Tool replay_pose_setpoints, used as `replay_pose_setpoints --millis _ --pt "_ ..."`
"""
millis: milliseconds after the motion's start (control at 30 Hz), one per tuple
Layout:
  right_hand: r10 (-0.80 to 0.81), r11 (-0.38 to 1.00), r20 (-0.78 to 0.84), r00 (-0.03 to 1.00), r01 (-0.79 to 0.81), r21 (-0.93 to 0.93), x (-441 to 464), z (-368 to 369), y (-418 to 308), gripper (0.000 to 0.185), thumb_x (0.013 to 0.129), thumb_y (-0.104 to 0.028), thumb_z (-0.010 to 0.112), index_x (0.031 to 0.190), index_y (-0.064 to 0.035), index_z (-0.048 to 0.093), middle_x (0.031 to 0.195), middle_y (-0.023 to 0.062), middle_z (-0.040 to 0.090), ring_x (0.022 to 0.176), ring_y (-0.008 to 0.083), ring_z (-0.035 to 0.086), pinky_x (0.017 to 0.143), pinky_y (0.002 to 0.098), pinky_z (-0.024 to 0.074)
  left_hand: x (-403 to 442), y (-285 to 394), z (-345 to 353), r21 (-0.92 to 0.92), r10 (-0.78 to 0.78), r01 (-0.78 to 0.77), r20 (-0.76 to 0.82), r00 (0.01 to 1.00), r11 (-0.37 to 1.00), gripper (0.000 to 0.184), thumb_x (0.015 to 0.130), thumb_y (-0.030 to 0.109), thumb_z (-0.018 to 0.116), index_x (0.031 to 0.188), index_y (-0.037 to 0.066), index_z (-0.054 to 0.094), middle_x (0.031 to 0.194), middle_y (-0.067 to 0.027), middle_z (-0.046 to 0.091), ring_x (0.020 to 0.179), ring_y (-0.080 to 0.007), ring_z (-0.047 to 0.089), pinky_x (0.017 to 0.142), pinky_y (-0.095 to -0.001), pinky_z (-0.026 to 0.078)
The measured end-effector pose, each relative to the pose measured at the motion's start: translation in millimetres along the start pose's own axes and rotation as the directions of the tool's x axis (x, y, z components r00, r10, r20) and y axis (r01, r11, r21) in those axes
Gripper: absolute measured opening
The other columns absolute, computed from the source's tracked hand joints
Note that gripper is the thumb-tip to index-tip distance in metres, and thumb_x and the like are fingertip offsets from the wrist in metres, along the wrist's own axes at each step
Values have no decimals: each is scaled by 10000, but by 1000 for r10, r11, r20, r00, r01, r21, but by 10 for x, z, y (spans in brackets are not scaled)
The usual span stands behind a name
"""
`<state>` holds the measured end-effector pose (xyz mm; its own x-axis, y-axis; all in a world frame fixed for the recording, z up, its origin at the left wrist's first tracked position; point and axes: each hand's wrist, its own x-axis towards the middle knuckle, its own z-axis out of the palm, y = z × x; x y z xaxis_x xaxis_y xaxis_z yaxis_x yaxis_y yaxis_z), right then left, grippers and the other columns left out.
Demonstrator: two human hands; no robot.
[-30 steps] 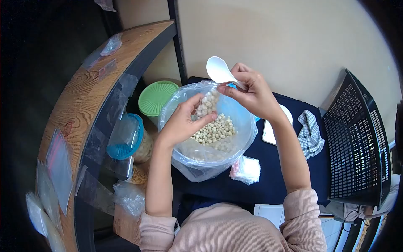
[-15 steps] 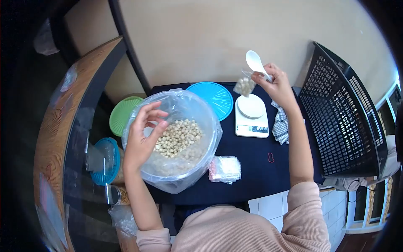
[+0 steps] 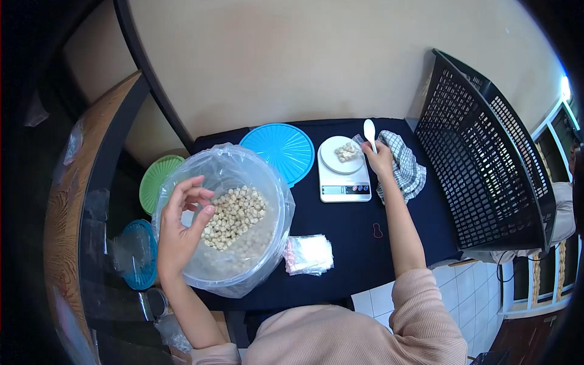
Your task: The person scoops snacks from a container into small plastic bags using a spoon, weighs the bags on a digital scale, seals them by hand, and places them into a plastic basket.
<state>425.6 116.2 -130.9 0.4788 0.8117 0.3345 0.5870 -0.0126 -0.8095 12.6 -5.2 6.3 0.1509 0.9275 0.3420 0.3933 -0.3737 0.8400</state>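
Note:
My right hand (image 3: 381, 160) is closed around a white plastic spoon (image 3: 369, 130), its bowl pointing up. Beside its fingertips, a small clear bag of pale, chunky pieces (image 3: 347, 152) rests on the round plate of a white digital scale (image 3: 344, 180). The bag's top reaches my right fingers; whether they still pinch it I cannot tell. Over the left side of a big plastic-lined tub (image 3: 281, 210), my left hand (image 3: 180, 228) is open and holds nothing, fingers curved and apart. Inside the tub lies a heap of the same pale pieces (image 3: 238, 213).
A stack of small clear bags (image 3: 309, 254) lies right of the tub. Near it is a red rubber band (image 3: 377, 230). A blue lid (image 3: 280, 152), a green lid (image 3: 159, 182) and a checkered cloth (image 3: 404, 167) surround the work. A tall black basket (image 3: 486, 164) stands right.
My right hand has lowered the bag from the air onto the scale plate, still holding the spoon. My left hand stays over the tub. The camera view has shifted.

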Motion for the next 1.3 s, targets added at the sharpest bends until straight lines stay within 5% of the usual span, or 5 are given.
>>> replay_pose_setpoints --millis 267,500,1300 --pt "-63 978 19 998 65 -198 -172 -169 -97 270 718 -283 670 810 -29 665 592 95 601 562 196 598 552 331 458 -2 -13 -7 34 -21 22 -15 1000 999 411 759 97 623 1146 22 506 911 -60 607 794 -124 541 752 -280 408" --pt "-41 997 -18 999 40 -64 -204 -289 29 286 724 -295 685 804 -20 665 610 70 599 550 148 552 540 295 433 -15 24 13 51 -37 38 -19 999 998 418 745 73 628 1143 23 509 907 -60 608 791 -125 536 757 -284 411" --pt "80 987 143 986 -58 -150 -95 -188 73 299 714 -312 686 795 -25 657 631 58 605 574 147 563 563 290 441 -8 70 13 181 -68 55 64 996 982 491 667 28 657 1132 11 502 892 -92 621 783 -164 541 729 -281 396"
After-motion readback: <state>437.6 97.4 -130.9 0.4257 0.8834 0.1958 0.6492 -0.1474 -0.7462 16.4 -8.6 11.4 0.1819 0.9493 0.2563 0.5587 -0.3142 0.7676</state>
